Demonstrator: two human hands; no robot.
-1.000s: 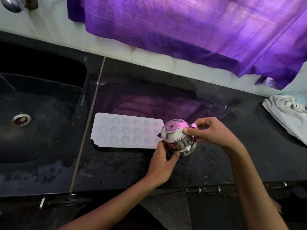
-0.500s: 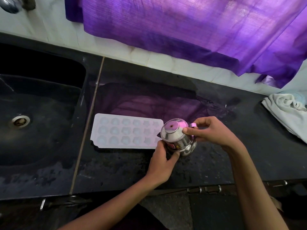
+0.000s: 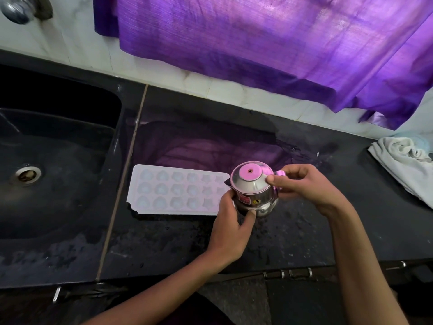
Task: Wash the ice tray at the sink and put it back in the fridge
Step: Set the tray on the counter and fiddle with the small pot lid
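Ice tray [image 3: 174,190]: lies flat on the dark counter [image 3: 304,231], centre of frame, just right of the sink [image 3: 58,172].
Steel pot [image 3: 254,191]: at the tray's right end.
Left hand [image 3: 230,233]: grips the pot's lower body.
Right hand [image 3: 307,188]: fingers curled around the pot's upper side.
Cloth [image 3: 403,160]: right edge.
Purple curtain [image 3: 269,43]: top.

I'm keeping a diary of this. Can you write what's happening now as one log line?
left hand grips steel container | right hand pinches its lid | ice tray flat on counter, untouched
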